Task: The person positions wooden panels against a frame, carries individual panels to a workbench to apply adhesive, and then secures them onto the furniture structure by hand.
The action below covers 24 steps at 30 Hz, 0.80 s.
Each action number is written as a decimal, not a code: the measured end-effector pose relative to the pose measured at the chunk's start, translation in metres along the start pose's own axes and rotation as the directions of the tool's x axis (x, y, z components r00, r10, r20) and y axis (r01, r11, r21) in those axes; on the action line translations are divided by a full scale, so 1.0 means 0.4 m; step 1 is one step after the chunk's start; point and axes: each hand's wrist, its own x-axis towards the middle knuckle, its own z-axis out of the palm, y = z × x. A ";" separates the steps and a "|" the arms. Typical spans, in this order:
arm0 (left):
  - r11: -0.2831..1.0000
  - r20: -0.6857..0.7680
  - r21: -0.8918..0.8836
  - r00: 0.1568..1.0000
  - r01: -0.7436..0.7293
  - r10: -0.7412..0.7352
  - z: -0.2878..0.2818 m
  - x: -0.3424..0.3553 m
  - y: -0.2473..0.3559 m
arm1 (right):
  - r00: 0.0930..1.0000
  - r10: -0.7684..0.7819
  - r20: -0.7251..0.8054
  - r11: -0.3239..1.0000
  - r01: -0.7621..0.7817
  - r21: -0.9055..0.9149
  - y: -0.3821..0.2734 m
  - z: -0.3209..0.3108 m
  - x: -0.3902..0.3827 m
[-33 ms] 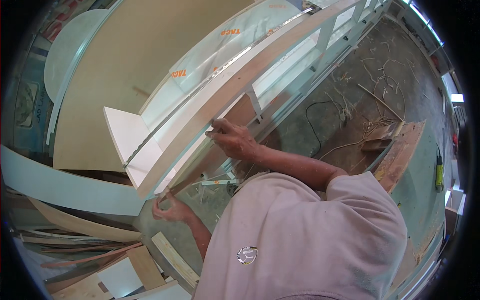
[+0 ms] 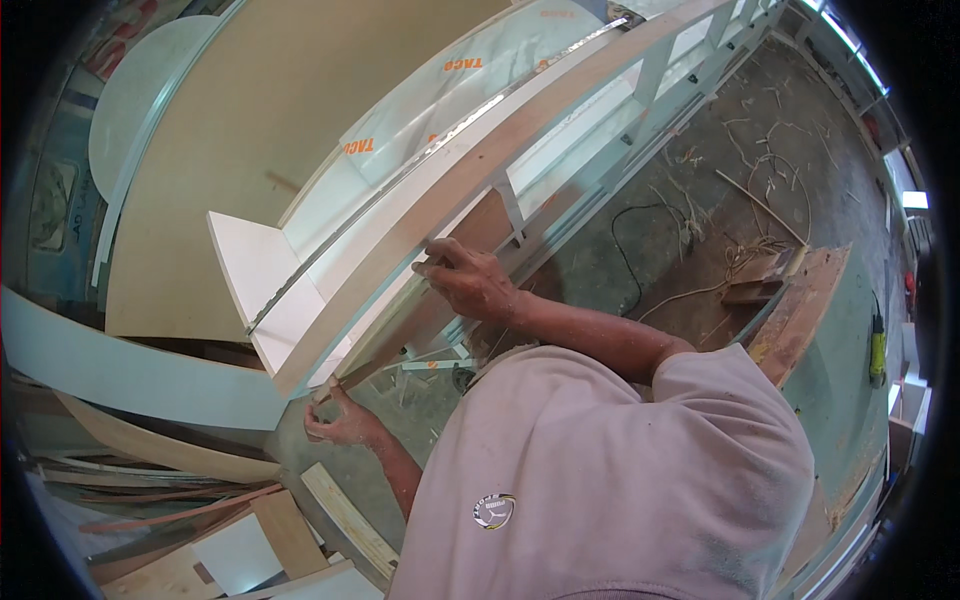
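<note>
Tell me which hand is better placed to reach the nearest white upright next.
Right, probably: the right hand is close to that white upright, while the left hand is farther off, by the lower-left end of the curved frame.

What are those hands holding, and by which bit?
A long wooden strip: the left fingers seem to pinch its lower-left end; the right fingers are curled farther up, their grip unclear.
</note>
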 end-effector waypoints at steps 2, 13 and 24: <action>0.969 0.082 -0.210 0.990 0.131 -0.116 0.016 -0.004 -0.023 | 1.000 -0.004 -0.025 1.000 0.004 0.012 -0.005 0.002 0.002; 0.721 0.310 -0.601 0.932 0.344 -0.187 0.041 0.029 0.003 | 0.999 0.018 -0.040 0.999 -0.017 0.032 0.023 0.014 0.002; 0.737 0.261 -0.498 0.890 0.457 -0.375 0.079 0.025 -0.040 | 1.000 0.030 -0.006 0.989 -0.029 0.147 0.056 0.076 -0.031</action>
